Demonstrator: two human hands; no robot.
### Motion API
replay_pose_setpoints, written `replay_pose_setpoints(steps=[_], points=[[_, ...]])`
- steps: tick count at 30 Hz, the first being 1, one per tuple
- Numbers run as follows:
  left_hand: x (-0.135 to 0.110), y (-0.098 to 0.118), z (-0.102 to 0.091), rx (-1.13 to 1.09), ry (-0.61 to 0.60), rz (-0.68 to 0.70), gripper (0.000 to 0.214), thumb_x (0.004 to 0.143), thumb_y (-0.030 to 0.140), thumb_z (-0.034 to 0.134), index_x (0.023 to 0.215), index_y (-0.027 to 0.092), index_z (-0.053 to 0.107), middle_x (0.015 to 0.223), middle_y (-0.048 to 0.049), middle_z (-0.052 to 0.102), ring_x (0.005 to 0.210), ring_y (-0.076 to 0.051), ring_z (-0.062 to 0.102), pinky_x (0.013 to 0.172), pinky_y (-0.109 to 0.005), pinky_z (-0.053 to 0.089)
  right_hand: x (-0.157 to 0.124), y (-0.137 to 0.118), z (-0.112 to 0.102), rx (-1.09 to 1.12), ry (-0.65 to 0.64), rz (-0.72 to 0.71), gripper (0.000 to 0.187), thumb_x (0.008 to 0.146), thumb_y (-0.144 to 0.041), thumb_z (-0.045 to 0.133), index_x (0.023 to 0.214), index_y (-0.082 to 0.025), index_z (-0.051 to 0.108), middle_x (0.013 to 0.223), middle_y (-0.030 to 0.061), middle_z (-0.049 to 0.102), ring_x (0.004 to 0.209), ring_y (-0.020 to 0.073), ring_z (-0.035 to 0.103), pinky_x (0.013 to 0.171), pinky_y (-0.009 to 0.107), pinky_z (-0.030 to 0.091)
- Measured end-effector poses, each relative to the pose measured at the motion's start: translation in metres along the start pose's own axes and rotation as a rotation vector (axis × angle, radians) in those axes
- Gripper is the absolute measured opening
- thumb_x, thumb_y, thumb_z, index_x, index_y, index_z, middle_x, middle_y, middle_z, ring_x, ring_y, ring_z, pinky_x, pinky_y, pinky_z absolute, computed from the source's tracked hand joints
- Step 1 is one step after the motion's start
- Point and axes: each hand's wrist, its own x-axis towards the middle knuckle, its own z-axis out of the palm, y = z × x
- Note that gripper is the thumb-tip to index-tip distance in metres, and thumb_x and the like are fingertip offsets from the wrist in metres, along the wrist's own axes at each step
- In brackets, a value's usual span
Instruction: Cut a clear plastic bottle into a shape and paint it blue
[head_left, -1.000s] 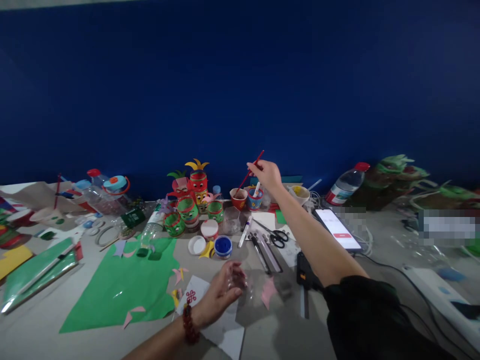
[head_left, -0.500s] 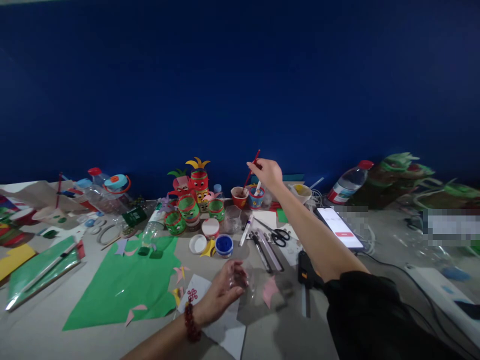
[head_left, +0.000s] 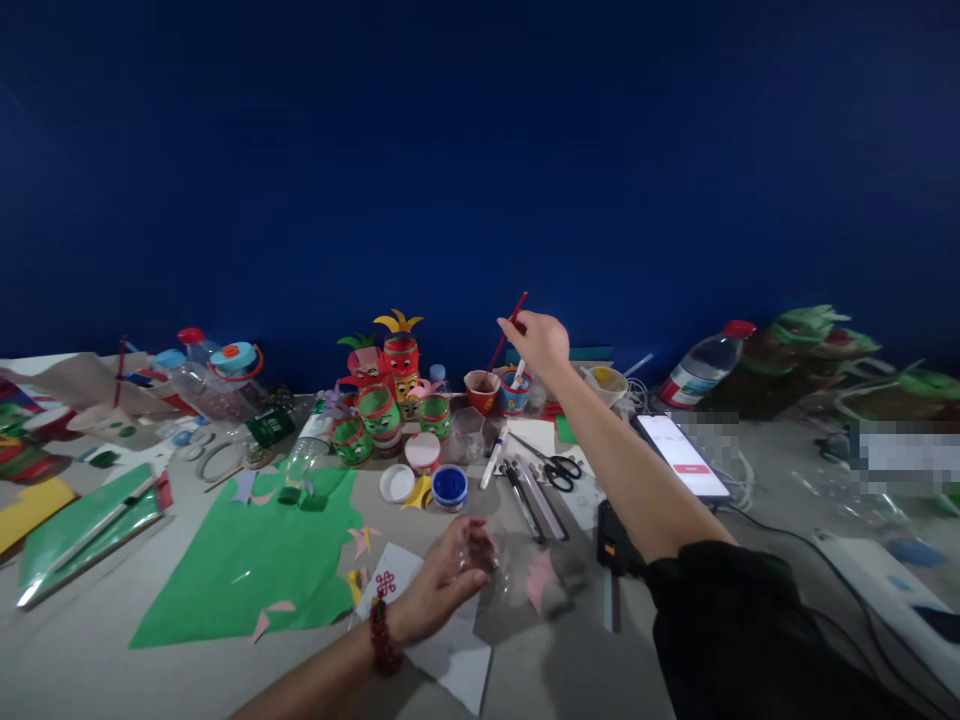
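Observation:
My right hand (head_left: 541,342) pinches a thin red-handled brush (head_left: 499,352) over a red paper cup (head_left: 481,392) at the back of the table. The brush's lower end reaches the cup's rim; its tip is hidden. Beside it stands a blue decorated cup (head_left: 515,396) with a white stick in it. My left hand (head_left: 450,572), wearing a dark red bead bracelet, curls around a clear plastic cup-like piece (head_left: 495,575) low over the table. An open pot of blue paint (head_left: 449,487) sits just beyond that hand, with a white lid (head_left: 397,485) beside it.
Green paper (head_left: 262,560) with scraps lies left. Decorated paper figures (head_left: 401,360) stand behind. Black scissors (head_left: 559,470), pens (head_left: 525,500), a glue gun (head_left: 619,540) and a lit phone (head_left: 679,458) lie right. A red-capped bottle (head_left: 705,365) leans near the wall.
The right hand and brush have shifted very slightly right in view, with the brush still at the red cup. The left hand keeps its hold on the clear plastic piece.

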Motion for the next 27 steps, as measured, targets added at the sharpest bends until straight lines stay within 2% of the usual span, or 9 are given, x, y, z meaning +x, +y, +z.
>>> replay_pose_setpoints(steps=[27], points=[[0.0018,0.0017,-0.0001,-0.041,-0.035,0.022,0.058,0.089,0.046,0.065,0.136,0.024,0.041,0.122,-0.0117,0.051,0.110,-0.027,0.056,0.095,-0.046,0.046,-0.0004,-0.0092,-0.0029,-0.052,0.032,-0.055,0.046,0.094,-0.054,0.049,0.064,-0.020,0.059,0.061,0.0036,0.063,0.057,0.0162,0.052,0.053,0.028,0.025]])
